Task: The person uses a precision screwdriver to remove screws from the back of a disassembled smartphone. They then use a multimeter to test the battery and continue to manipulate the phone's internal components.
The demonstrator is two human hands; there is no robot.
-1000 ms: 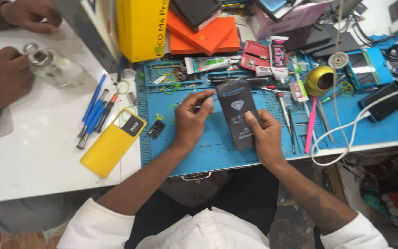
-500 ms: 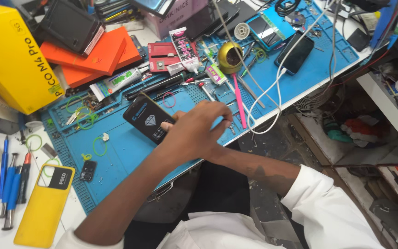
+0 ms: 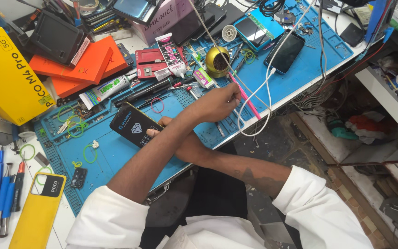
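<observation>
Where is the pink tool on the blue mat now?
In the head view, the pink tool lies right of centre on the blue mat, beside the left hand, below the gold round holder.

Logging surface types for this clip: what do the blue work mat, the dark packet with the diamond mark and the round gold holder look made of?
Blue work mat: looks like soft silicone or rubber, matte, with moulded compartments.
Dark packet, under the right hand: seemingly glossy printed card or film; cannot tell which.
Round gold holder: probably polished metal, with bright highlights.
</observation>
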